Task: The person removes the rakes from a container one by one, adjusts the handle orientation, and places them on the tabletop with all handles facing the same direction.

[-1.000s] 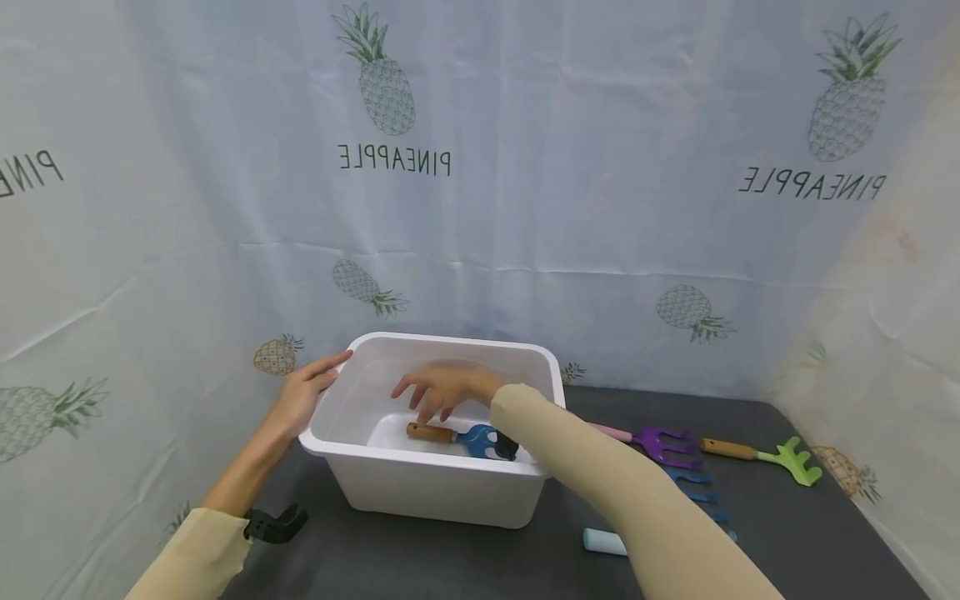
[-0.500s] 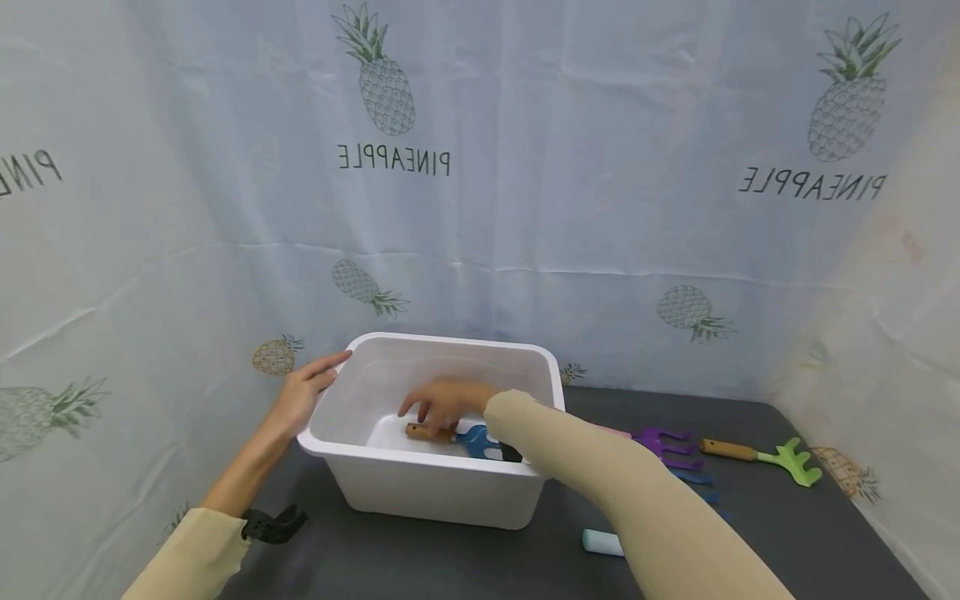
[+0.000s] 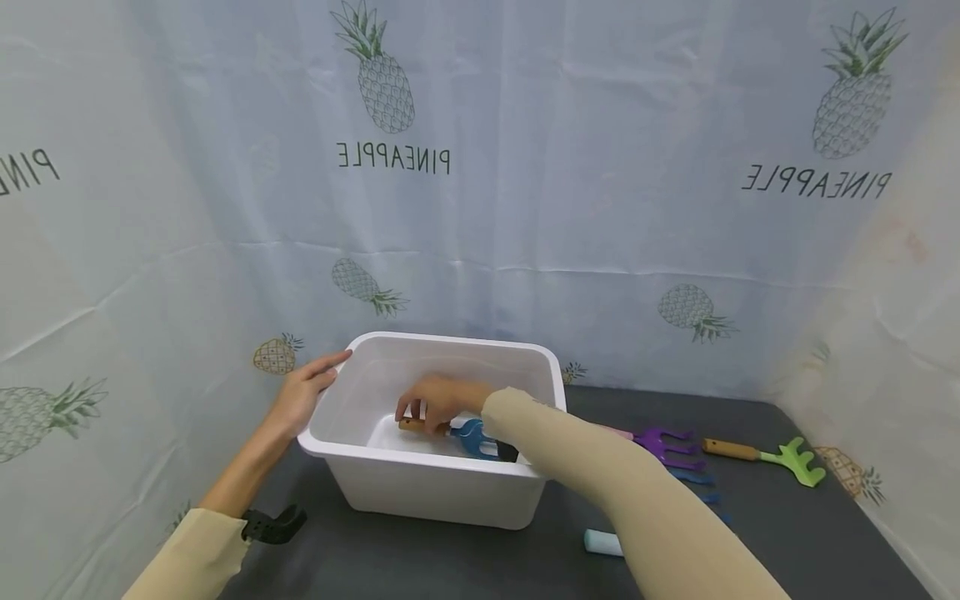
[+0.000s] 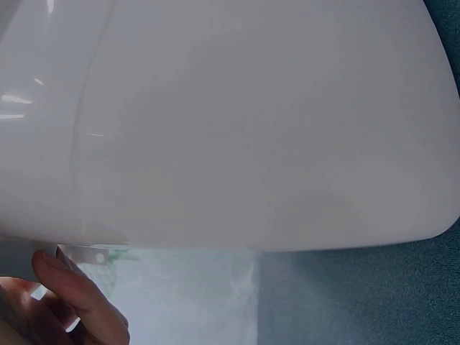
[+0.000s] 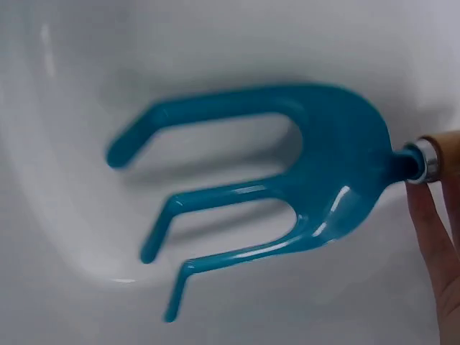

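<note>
A white plastic tub (image 3: 442,492) stands on the dark table. My left hand (image 3: 298,402) holds its left rim; in the left wrist view the thumb (image 4: 83,295) lies at the rim's edge beside the tub wall. Inside the tub, my right hand (image 3: 438,400) grips the wooden handle (image 3: 411,425) of a blue hand rake (image 5: 338,165). In the right wrist view its three bent tines point away from the hand, over the white tub floor. The right forearm crosses the tub's right rim.
To the right lie a purple hand rake (image 3: 660,442) with a pink handle, a green hand rake (image 3: 797,462) with a wooden handle, and blue tines (image 3: 693,477) partly behind the sleeve. A pale blue handle (image 3: 602,542) sticks out nearer. Pineapple-print cloth (image 3: 495,208) hangs behind.
My right hand has come down onto the wooden handle and taken hold of it. The blue hand rake has shifted slightly left. My left hand has stayed on the rim.
</note>
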`<state>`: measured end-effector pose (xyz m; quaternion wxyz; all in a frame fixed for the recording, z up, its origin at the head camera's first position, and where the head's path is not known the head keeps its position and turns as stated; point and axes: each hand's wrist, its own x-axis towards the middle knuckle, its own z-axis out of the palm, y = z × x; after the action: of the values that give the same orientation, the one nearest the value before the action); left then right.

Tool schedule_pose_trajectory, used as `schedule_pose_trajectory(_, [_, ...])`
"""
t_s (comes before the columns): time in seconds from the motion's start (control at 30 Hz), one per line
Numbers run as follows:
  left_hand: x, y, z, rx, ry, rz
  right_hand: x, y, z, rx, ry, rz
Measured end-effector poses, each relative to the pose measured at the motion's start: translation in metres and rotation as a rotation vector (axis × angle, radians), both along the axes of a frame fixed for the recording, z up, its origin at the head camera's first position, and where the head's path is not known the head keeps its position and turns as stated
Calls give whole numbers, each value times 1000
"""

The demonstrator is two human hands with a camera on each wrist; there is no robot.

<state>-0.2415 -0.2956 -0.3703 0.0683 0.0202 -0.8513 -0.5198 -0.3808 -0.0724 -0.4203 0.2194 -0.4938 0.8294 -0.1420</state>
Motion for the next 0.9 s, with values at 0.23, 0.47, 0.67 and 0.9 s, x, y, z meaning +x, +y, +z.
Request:
schedule_pose_trajectory(0.23, [-1, 2, 1, -2, -6, 7, -5, 1, 17, -33, -160, -32])
schedule_pose_trajectory(0.47, [-2, 2, 2, -1, -13, 9, -7, 3, 37, -40, -158, -8])
schedule_pose_trajectory(0.67, [-3, 0, 1, -3, -4, 3, -5, 4, 53, -48, -133, -1])
schedule_pose_trajectory(0.9, [0, 1, 2, 13, -19, 9, 7, 1, 62, -65, -142, 92])
